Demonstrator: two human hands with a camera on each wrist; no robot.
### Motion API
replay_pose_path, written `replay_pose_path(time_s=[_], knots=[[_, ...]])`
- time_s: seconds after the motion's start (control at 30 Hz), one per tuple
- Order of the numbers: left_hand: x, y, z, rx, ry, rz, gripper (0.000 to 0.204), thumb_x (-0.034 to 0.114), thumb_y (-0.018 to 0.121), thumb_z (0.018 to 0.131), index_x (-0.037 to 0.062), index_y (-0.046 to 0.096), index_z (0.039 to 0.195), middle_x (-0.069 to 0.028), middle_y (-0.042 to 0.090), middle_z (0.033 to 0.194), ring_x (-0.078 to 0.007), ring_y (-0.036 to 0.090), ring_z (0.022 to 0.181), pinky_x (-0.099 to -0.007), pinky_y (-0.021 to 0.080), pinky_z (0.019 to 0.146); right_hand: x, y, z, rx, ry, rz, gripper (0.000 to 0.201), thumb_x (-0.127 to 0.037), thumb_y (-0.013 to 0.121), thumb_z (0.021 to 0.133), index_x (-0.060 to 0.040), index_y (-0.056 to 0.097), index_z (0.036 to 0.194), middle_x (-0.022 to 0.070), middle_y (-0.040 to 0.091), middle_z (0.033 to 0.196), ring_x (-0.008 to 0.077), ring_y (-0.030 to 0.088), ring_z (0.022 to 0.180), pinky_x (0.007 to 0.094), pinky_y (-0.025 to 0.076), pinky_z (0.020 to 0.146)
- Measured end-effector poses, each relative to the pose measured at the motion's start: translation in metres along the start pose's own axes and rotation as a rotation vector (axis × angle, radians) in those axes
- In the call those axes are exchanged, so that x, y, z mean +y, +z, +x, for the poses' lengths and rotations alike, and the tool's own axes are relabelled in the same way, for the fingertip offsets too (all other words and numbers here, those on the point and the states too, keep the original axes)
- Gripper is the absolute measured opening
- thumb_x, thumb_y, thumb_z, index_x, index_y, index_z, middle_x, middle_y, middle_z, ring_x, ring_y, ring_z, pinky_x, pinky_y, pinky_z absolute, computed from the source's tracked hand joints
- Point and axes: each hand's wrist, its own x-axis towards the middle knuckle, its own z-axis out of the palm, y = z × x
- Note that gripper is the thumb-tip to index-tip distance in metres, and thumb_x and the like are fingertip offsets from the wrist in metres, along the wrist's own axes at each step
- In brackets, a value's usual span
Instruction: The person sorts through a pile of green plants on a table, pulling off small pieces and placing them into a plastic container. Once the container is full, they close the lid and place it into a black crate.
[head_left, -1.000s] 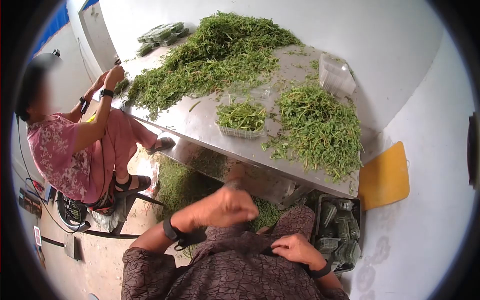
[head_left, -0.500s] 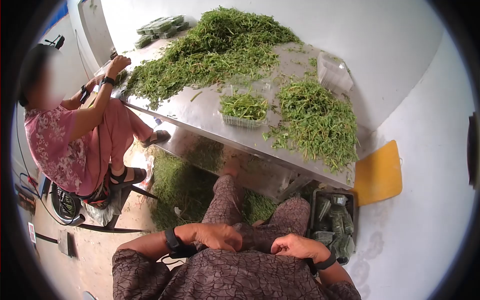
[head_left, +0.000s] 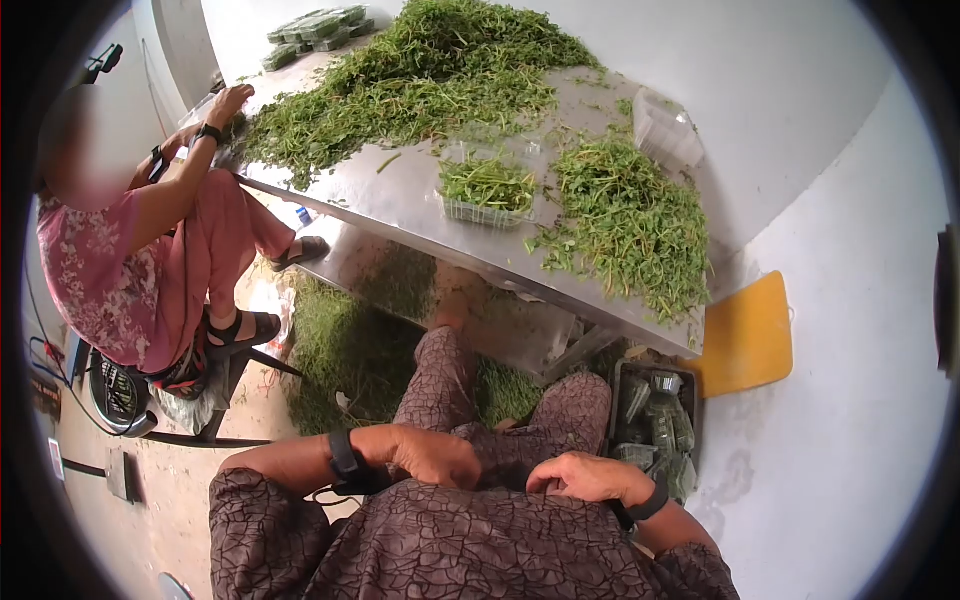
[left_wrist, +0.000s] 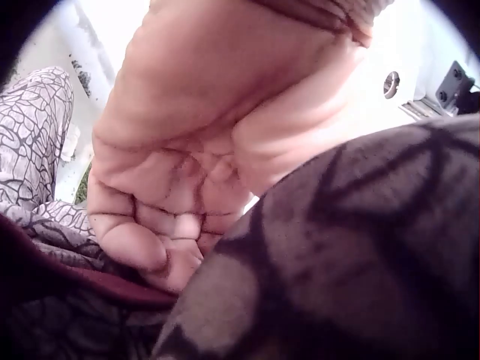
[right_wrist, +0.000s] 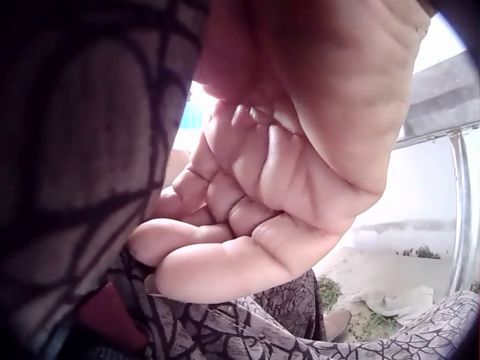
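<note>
My left hand (head_left: 432,457) rests in my lap against the patterned top (head_left: 450,530). Its palm (left_wrist: 172,165) shows bare in the left wrist view, with the fingers loosely curled. Across the lap lies my right hand (head_left: 588,477), fingers bent in the same slack way and nothing in the palm (right_wrist: 277,157). Ahead on the metal table (head_left: 400,205), a clear plastic box (head_left: 485,213) with its lid up holds cut green stems (head_left: 488,184). Right of that box is a smaller heap of leafy greens (head_left: 625,220).
A large pile of greens (head_left: 430,90) covers the back of the table. Filled boxes (head_left: 320,30) are stacked far left; stacked clear boxes (head_left: 662,130) stand right. A crate of packed boxes (head_left: 690,400) and a yellow board (head_left: 745,335) are at right. Another person (head_left: 120,260) sits left.
My left hand has come down from above the lap to rest on it. The right hand stays in the lap. The seated person's hands have shifted at the table's left end.
</note>
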Motion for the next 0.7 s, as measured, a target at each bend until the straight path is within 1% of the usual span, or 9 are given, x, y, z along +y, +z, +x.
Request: replay_pose_path(time_s=[0.07, 0.17, 0.23, 0.3, 0.37, 0.43, 0.57, 0.63, 0.7], knots=[[0.006, 0.001, 0.002, 0.095, -0.073, 0.086, 0.025, 0.022, 0.062, 0.08, 0.0008, 0.06, 0.093, -0.0066, 0.06, 0.076, -0.0184, 0.055, 0.071, -0.0356, 0.044, 0.063, -0.002, 0.002, 0.004, 0.011, 0.049, -0.066, 0.023, -0.006, 0.062, 0.081, 0.001, 0.062, 0.103, 0.0128, 0.066, 0.096, 0.0222, 0.064, 0.081, 0.0321, 0.05, 0.074], [-0.004, 0.01, 0.004, 0.211, 0.0, 0.137, 0.027, 0.027, 0.063, 0.079, 0.0017, 0.058, 0.088, -0.0088, 0.059, 0.073, -0.0229, 0.057, 0.069, -0.0368, 0.044, 0.062, 0.001, 0.004, 0.007, 0.045, 0.035, -0.169, 0.022, -0.005, 0.063, 0.08, 0.0013, 0.062, 0.101, 0.0131, 0.066, 0.095, 0.024, 0.065, 0.079, 0.0327, 0.05, 0.073], [-0.003, 0.013, 0.0, 0.235, 0.013, 0.166, 0.028, 0.028, 0.064, 0.079, 0.0019, 0.057, 0.087, -0.0104, 0.059, 0.073, -0.026, 0.057, 0.07, -0.0377, 0.043, 0.062, -0.002, 0.002, 0.002, 0.059, -0.056, -0.003, 0.023, -0.007, 0.064, 0.079, 0.0014, 0.061, 0.1, 0.0137, 0.065, 0.093, 0.0255, 0.065, 0.08, 0.0341, 0.051, 0.072], [0.0, 0.014, -0.003, 0.257, 0.03, 0.193, 0.03, 0.029, 0.065, 0.078, 0.002, 0.057, 0.086, -0.0119, 0.058, 0.073, -0.0291, 0.058, 0.071, -0.0385, 0.043, 0.062, -0.002, 0.003, 0.004, 0.058, -0.074, -0.02, 0.023, -0.008, 0.065, 0.079, 0.0013, 0.061, 0.1, 0.0139, 0.065, 0.092, 0.0259, 0.065, 0.08, 0.0347, 0.051, 0.072], [0.006, 0.01, -0.004, 0.176, -0.028, 0.225, 0.038, 0.036, 0.063, 0.075, 0.0015, 0.06, 0.089, -0.0159, 0.062, 0.078, -0.0328, 0.059, 0.075, -0.0398, 0.046, 0.066, -0.004, 0.002, 0.005, 0.065, -0.089, -0.037, 0.024, -0.009, 0.065, 0.078, 0.0011, 0.061, 0.099, 0.0141, 0.065, 0.092, 0.0264, 0.065, 0.079, 0.0352, 0.051, 0.071], [0.002, 0.01, 0.001, 0.169, -0.048, 0.251, 0.037, 0.035, 0.063, 0.074, 0.0018, 0.059, 0.09, -0.0165, 0.062, 0.079, -0.0338, 0.06, 0.076, -0.0406, 0.046, 0.066, -0.009, 0.0, 0.009, 0.023, 0.0, -0.164, 0.027, -0.01, 0.068, 0.077, 0.0, 0.061, 0.102, 0.0118, 0.064, 0.092, 0.021, 0.064, 0.079, 0.0316, 0.051, 0.071], [0.008, 0.011, 0.004, 0.235, -0.08, 0.315, 0.033, 0.028, 0.065, 0.07, 0.0017, 0.059, 0.09, -0.0179, 0.062, 0.08, -0.037, 0.06, 0.078, -0.0436, 0.046, 0.067, -0.008, 0.003, 0.014, 0.026, 0.016, -0.199, 0.025, -0.01, 0.069, 0.077, 0.0002, 0.061, 0.099, 0.0116, 0.064, 0.089, 0.0217, 0.065, 0.079, 0.0322, 0.051, 0.07], [0.015, 0.013, 0.003, 0.291, -0.061, 0.329, 0.031, 0.023, 0.065, 0.071, 0.0014, 0.056, 0.092, -0.0181, 0.062, 0.078, -0.0383, 0.06, 0.077, -0.0447, 0.046, 0.065, -0.007, 0.004, 0.016, 0.035, 0.0, -0.23, 0.025, -0.017, 0.069, 0.076, -0.0005, 0.06, 0.092, 0.0145, 0.062, 0.086, 0.0286, 0.063, 0.081, 0.0383, 0.049, 0.071], [0.017, 0.014, 0.003, 0.351, -0.04, 0.351, 0.03, 0.019, 0.066, 0.072, 0.0011, 0.054, 0.093, -0.0182, 0.061, 0.075, -0.0396, 0.06, 0.075, -0.0458, 0.045, 0.064, -0.007, 0.005, 0.018, 0.039, -0.012, -0.254, 0.026, -0.019, 0.069, 0.076, -0.0001, 0.06, 0.091, 0.0145, 0.062, 0.084, 0.03, 0.062, 0.08, 0.0396, 0.048, 0.07]])
